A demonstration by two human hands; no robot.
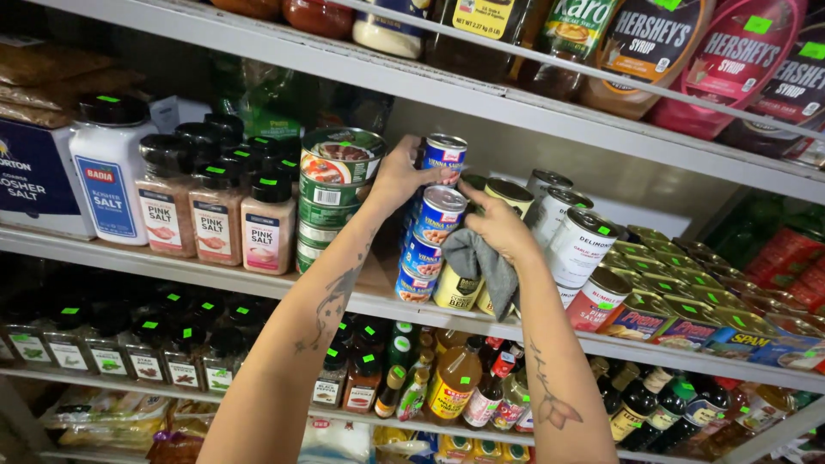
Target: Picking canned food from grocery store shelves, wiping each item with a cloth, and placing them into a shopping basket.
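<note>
Small blue-labelled cans (430, 236) stand stacked in a column at the front of the middle shelf (215, 271); the left hand (397, 176) curls its fingers around the top can (443, 157) of that stack; the right hand (498, 225) touches the second can (440, 213) with its fingertips while pinching a grey cloth (481, 262) against the palm; just left stands a stack of wider green-labelled tins (331, 193); farther left, pink salt jars (219, 215); behind and right, white-labelled cans (580, 245).

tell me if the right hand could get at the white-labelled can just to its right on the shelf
Probably yes: the white-labelled can stands at the shelf front beside the right hand, nothing between. But that hand holds a grey cloth and rests on a small can.
</note>
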